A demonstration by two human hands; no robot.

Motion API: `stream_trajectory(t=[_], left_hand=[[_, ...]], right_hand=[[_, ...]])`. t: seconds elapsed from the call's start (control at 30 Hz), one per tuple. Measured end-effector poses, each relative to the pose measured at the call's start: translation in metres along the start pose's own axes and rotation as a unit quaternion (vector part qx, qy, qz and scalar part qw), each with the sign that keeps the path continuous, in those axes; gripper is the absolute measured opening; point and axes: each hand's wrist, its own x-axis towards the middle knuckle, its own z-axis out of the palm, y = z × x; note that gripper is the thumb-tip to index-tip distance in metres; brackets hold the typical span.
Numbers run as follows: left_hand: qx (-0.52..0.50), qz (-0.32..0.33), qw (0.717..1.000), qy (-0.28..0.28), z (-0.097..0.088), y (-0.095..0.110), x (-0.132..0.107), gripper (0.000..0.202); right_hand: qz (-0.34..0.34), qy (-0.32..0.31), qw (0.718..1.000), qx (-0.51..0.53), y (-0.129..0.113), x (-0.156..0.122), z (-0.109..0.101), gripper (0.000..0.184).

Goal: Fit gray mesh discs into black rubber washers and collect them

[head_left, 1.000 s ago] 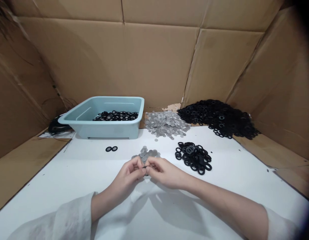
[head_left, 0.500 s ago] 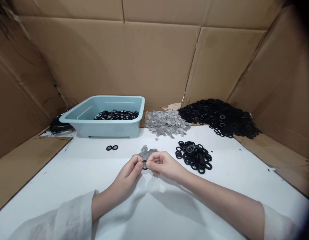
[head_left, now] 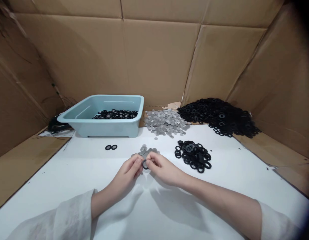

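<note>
My left hand and my right hand meet over the white table, fingertips pinched together on one small black ring. Just beyond the fingers lies a small heap of grey discs. A small pile of black rings sits to the right of my right hand. Two finished-looking rings lie apart to the left.
A pale blue tub holding several black rings stands at the back left. A larger heap of grey discs and a big mound of black rings lie at the back. Cardboard walls enclose the table on three sides.
Both hands stay pinched together in nearly the same spot; the black ring now shows more plainly between the fingertips. The piles have not moved.
</note>
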Motion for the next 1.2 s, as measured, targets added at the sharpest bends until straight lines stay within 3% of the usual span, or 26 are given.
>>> stream_trajectory(t=[0.1, 0.27, 0.4, 0.53, 0.67, 0.83, 0.97, 1.2], left_hand=[[-0.027, -0.005, 0.999, -0.017, 0.0, -0.001, 0.0, 0.024], [0.009, 0.013, 1.0, 0.027, -0.002, 0.002, -0.002, 0.023], [0.05, 0.02, 0.998, 0.028, -0.003, 0.007, -0.002, 0.021], [0.087, 0.033, 0.995, 0.035, -0.003, 0.009, -0.004, 0.024], [0.106, 0.051, 0.992, 0.055, -0.002, 0.008, -0.006, 0.025], [0.12, 0.042, 0.991, 0.049, 0.0, 0.007, -0.006, 0.028], [0.124, 0.034, 0.991, 0.038, 0.0, 0.007, -0.004, 0.03], [0.042, 0.015, 0.999, -0.024, 0.0, 0.003, -0.004, 0.028]], right_hand=[[-0.007, -0.008, 0.999, -0.039, -0.003, -0.002, 0.0, 0.013], [-0.047, -0.006, 0.996, -0.076, -0.007, -0.007, 0.0, 0.012], [-0.042, 0.013, 0.997, -0.064, -0.009, -0.007, 0.0, 0.012], [-0.035, 0.04, 0.998, 0.018, -0.006, -0.003, -0.002, 0.014], [0.017, -0.015, 0.988, 0.156, -0.003, 0.0, -0.005, 0.022], [0.07, -0.016, 0.979, 0.192, -0.002, 0.0, -0.004, 0.023], [0.049, -0.009, 0.986, 0.157, -0.002, -0.002, -0.002, 0.017], [-0.011, 0.009, 1.0, -0.004, -0.006, -0.005, 0.0, 0.013]])
